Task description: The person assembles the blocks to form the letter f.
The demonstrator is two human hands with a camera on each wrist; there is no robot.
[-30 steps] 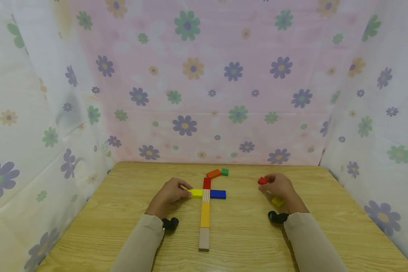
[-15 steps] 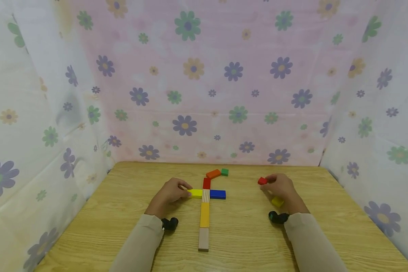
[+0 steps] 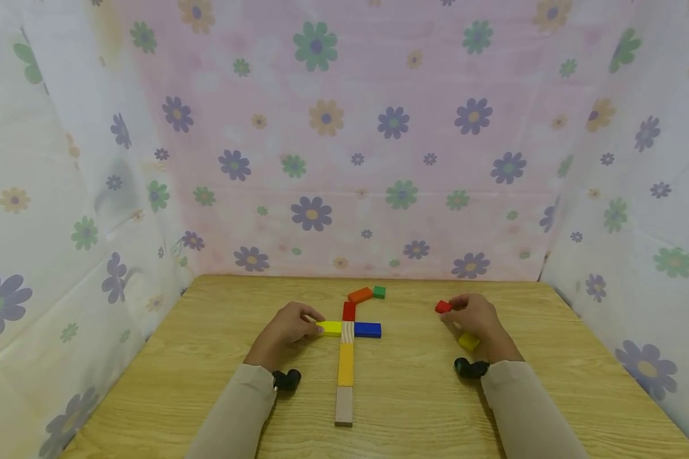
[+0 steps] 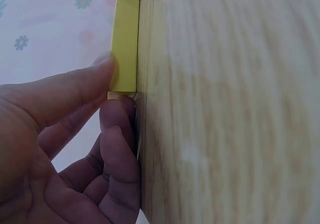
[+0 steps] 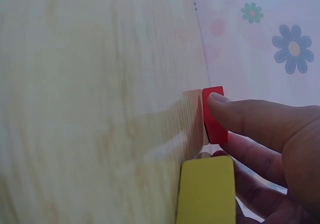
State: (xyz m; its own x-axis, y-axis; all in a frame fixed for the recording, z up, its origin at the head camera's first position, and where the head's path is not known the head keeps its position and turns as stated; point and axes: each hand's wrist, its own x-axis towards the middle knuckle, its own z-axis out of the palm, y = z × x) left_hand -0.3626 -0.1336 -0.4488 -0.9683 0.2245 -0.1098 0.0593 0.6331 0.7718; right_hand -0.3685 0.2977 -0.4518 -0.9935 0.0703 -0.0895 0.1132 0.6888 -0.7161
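Observation:
In the head view my left hand (image 3: pixel 289 324) holds the outer end of a long yellow block (image 3: pixel 330 329). In the left wrist view the thumb (image 4: pixel 97 71) lies along the side of that block, with curled fingers at its end. On the right, my right hand (image 3: pixel 475 315) pinches a small red block (image 3: pixel 443 306) between thumb and fingers, low over the table. A second yellow block (image 3: pixel 468 342) sits beneath the right hand, near the wrist; it looms large in the right wrist view.
Blocks form a figure mid-table: natural wood (image 3: pixel 344 407), orange-yellow (image 3: pixel 346 364), striped wood (image 3: pixel 348 331), blue (image 3: pixel 368 330), red (image 3: pixel 349 311), orange (image 3: pixel 360 295) and green (image 3: pixel 379 292). Flowered cloth (image 3: pixel 356 127) walls surround the wooden table (image 3: pixel 218 408) at back and sides.

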